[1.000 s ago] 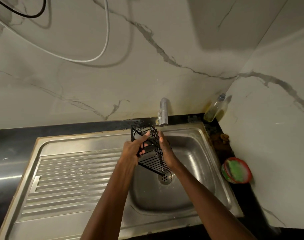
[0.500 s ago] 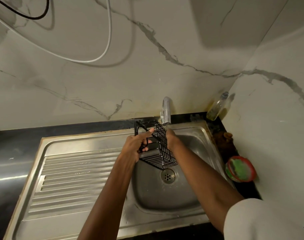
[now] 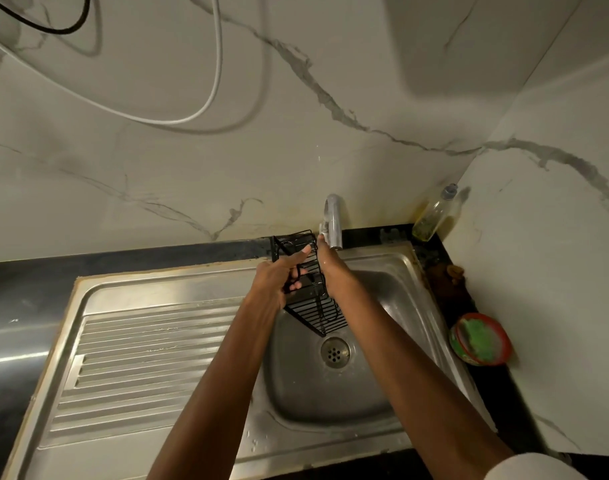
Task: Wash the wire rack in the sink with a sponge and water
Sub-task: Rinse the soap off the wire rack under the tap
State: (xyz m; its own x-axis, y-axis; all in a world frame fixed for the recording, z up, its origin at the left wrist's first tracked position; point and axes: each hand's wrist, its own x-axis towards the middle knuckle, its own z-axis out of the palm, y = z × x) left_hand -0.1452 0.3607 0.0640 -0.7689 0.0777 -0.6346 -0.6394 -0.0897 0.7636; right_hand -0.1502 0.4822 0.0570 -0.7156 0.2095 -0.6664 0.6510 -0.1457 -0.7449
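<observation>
A black wire rack (image 3: 318, 308) hangs tilted over the steel sink basin (image 3: 382, 306), its top end near the tap (image 3: 334, 220). My left hand (image 3: 277, 277) grips the rack's left side, thumb on top and fingers through the wires. My right hand (image 3: 327, 259) lies along the rack's right side, its straight fingertips reaching up to touch the tap's base. A green sponge (image 3: 476, 337) lies in a red dish on the counter at the right. No water stream is visible.
The ribbed drainboard (image 3: 150, 358) spreads left of the basin, and the drain (image 3: 335, 351) sits below the rack. A clear bottle (image 3: 434, 216) stands in the back right corner. White and black cables hang on the marble wall.
Both hands raised the rack toward the tap. My right hand slid up from the rack's back to the tap's base.
</observation>
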